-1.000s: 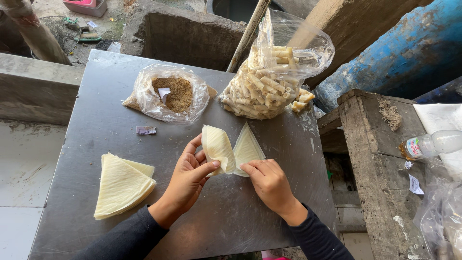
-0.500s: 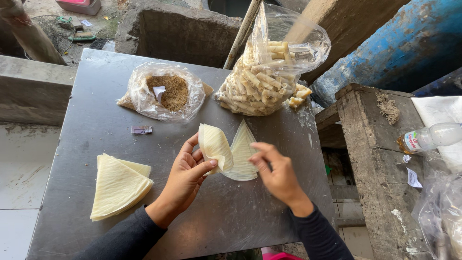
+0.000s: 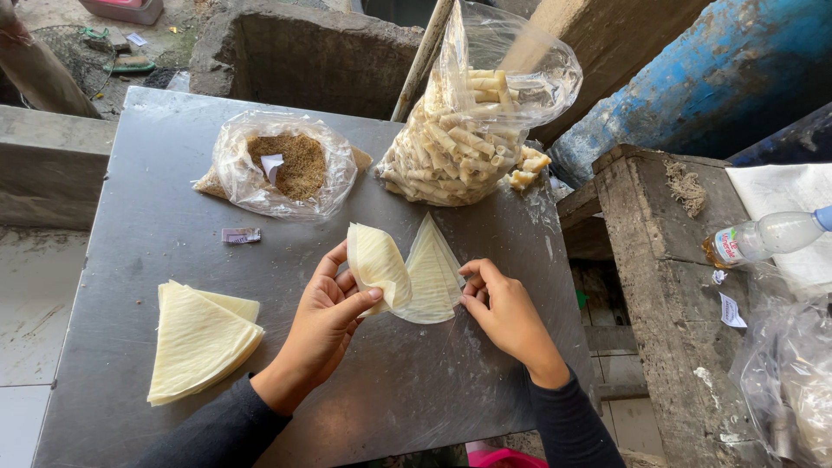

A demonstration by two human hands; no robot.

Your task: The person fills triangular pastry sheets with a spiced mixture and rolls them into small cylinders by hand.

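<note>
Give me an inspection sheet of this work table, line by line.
Surface: grey metal table, scuffed, set outdoors.
Job's things: thin pale wrapper sheet, one side lifted and curled, the other flat on the table.
Clutter: stack of triangular wrappers at the left; clear bag of brown filling; clear bag of rolled sticks; small paper slip.
Hands: left hand pinches the curled side; right hand touches the flat side's edge.
Cables: nothing seen.
Surroundings: concrete blocks, blue pipe, weathered wooden stand, plastic bottle.
</note>
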